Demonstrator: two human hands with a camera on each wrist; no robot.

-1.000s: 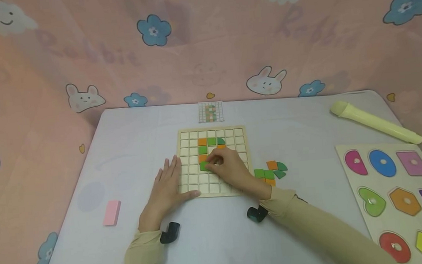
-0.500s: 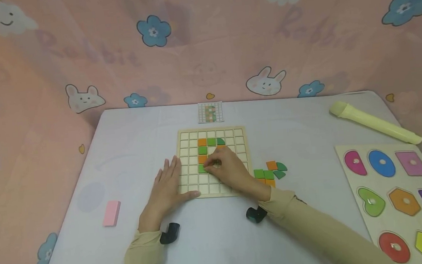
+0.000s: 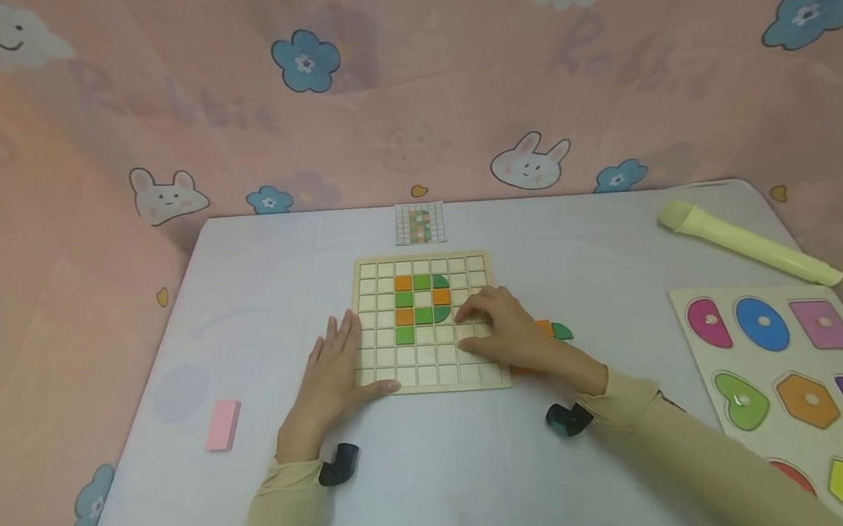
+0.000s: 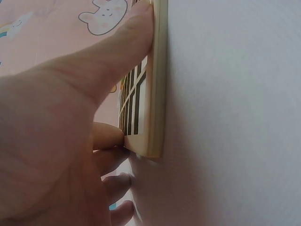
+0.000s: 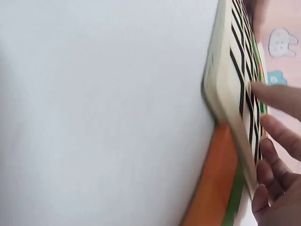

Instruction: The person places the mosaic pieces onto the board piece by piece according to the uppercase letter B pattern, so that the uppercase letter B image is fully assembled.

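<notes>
board [image 3: 425, 375]: pale grid, lying flat on the desk [image 3: 426, 484], nearer the person than the picture card [image 3: 420, 224].
set tiles [image 3: 424, 316]: nine, orange and green, seated in cells; eight form a loop round one bare cell, and the lowest green square [image 3: 405, 335] sits directly under the loop's left side.
loose tiles [image 3: 543, 327]: on the desk, just off the board's right edge; an orange one and a green quarter round [image 3: 563, 332] show, others mostly hidden by an arm and hand.
left hand [image 3: 334, 379]: laid along the board's left edge, fingers straight, thumb out at the near edge; grasping nothing, apparently steadying.
right hand [image 3: 506, 331]: over the board's right part, thumb and forefinger parted, no tile visible between; fingers released.
step: judged to be a gap between placements, upper figure in, lower part unfinished.
next move: likely calls for pinching one loose tile by its edges, then squaring it to a cell below the loop.
reference: card's exact rows too small to read.
</notes>
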